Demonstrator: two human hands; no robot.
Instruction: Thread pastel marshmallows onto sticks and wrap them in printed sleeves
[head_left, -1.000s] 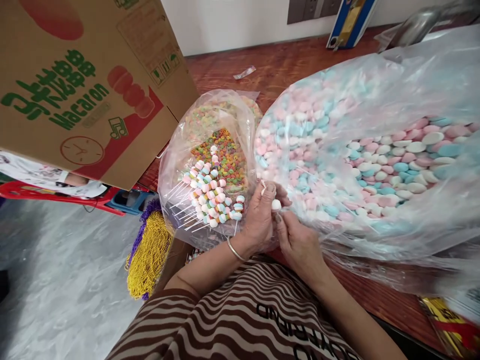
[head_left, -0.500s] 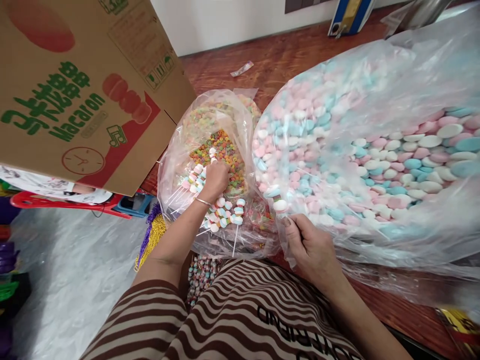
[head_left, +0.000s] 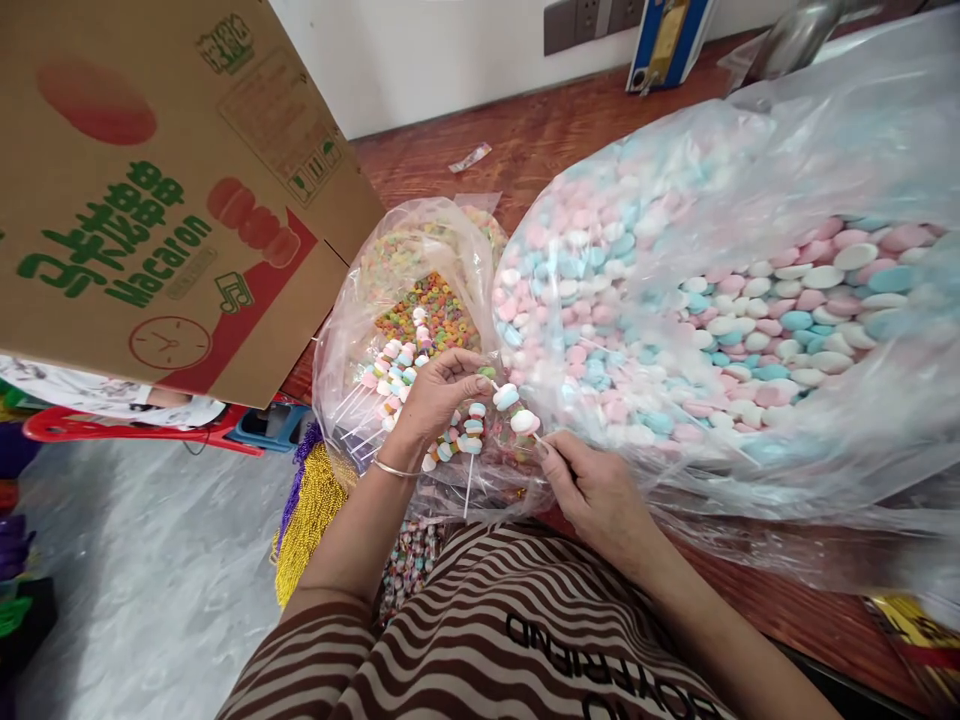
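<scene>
Between the two clear bags on the wooden table (head_left: pixel 540 140), the right hand (head_left: pixel 600 490) is pinching a thin stick (head_left: pixel 517 410) carrying two pastel candies, its grip closed on the near end. Just left, the left hand (head_left: pixel 442 385) is pinching a small green ring (head_left: pixel 486 373) at the stick's far tip, above the finished skewers (head_left: pixel 397 375) lying in the small bag (head_left: pixel 375 300). Right of the hands, the large bag (head_left: pixel 720 300) is holding pink, blue and white candies, and a cardboard box (head_left: pixel 150 180) is leaning at far left.
</scene>
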